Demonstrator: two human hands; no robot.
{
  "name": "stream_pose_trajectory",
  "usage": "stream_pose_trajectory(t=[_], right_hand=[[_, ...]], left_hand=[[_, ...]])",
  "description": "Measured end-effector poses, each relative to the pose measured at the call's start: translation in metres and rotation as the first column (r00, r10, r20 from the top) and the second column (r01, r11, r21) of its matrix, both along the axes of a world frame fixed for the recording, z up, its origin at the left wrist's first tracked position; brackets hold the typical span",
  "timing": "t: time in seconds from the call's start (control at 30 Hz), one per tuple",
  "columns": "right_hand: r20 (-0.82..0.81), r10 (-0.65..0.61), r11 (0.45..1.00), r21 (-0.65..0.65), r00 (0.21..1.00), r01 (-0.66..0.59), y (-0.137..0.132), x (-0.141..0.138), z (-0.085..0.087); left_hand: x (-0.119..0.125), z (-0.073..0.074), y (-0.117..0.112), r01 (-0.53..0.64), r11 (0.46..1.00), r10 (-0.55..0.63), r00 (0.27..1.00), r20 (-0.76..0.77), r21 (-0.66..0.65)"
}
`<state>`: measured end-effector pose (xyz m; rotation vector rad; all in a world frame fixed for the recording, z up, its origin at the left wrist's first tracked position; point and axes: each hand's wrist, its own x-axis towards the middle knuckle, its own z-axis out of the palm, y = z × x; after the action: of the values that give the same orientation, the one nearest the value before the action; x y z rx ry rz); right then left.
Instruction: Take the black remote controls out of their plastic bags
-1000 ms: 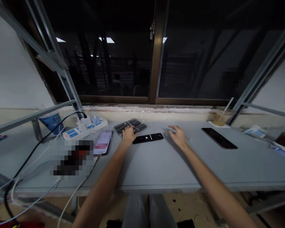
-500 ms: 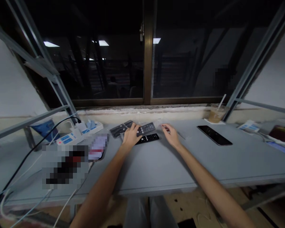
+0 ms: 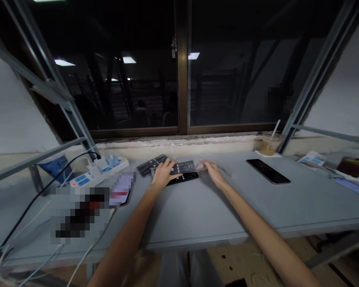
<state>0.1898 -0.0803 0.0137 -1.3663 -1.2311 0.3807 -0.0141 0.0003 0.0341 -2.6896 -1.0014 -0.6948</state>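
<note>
My left hand (image 3: pixel 163 174) grips one end of a black remote wrapped in a clear plastic bag (image 3: pixel 184 166) and holds it just above the grey table (image 3: pixel 197 207). My right hand (image 3: pixel 211 171) pinches the bag's other end. Under the bagged remote lies a bare black remote (image 3: pixel 184 178) flat on the table. More bagged remotes (image 3: pixel 149 163) lie behind my left hand.
A white power strip (image 3: pixel 95 173) with plugs and cables sits at the left, beside a blurred phone (image 3: pixel 122 187). A black phone (image 3: pixel 267 171) lies at the right, with an iced coffee cup (image 3: pixel 269 143) by the window sill. Small packets (image 3: pixel 312 158) lie far right.
My left hand lifted a bagged remote off the pile and brought it over the bare remote. My right hand moved left and took hold of the bag's other end.
</note>
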Motion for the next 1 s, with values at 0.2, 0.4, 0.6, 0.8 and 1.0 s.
stream_pose_trajectory(t=[0.2, 0.4, 0.6, 0.8, 1.0], right_hand=[[-0.201, 0.085, 0.991, -0.088, 0.976, -0.104, 0.004, 0.003, -0.008], [-0.138, 0.088, 0.99, -0.094, 0.987, -0.101, 0.004, 0.005, -0.008], [-0.155, 0.096, 0.994, -0.044, 0.983, -0.104, 0.002, -0.001, -0.001], [-0.216, 0.139, 0.989, -0.023, 0.966, -0.148, -0.001, -0.007, 0.002], [-0.449, 0.037, 0.999, 0.01, 0.893, -0.037, 0.003, 0.005, 0.001]], left_hand=[[-0.002, 0.003, -0.002, 0.035, 0.999, -0.035, 0.999, 0.014, 0.003], [-0.003, -0.002, 0.001, 0.104, 0.991, -0.109, 0.992, 0.069, 0.083], [0.001, -0.008, 0.0, 0.141, 0.979, -0.161, 0.978, 0.133, 0.145], [-0.003, 0.003, 0.001, 0.156, 0.979, -0.167, 0.983, 0.074, 0.129], [-0.016, 0.01, 0.012, 0.064, 0.994, -0.076, 0.986, 0.148, 0.087]])
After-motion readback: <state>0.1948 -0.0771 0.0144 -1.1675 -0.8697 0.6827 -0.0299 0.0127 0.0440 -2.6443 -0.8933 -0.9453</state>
